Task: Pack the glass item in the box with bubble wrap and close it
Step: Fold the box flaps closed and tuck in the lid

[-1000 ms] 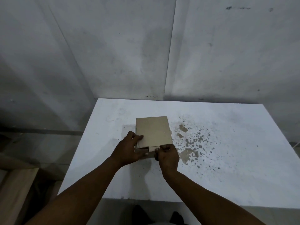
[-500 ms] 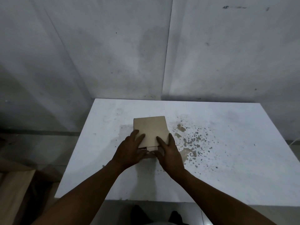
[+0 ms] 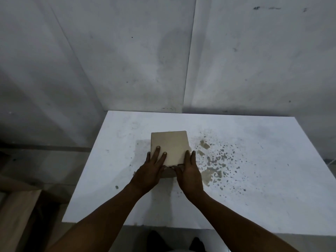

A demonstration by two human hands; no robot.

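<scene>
Both hands (image 3: 151, 171) flat on box (image 3: 170, 146)

Bare table (image 3: 254, 179) around box (image 3: 170, 146) (walled behind)

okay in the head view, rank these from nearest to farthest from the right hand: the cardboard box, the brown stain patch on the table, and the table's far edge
1. Cardboard box: touching the right hand, on its left.
2. Brown stain patch: just right of the hand on the table.
3. Table's far edge: well beyond the box, by the wall.
</scene>
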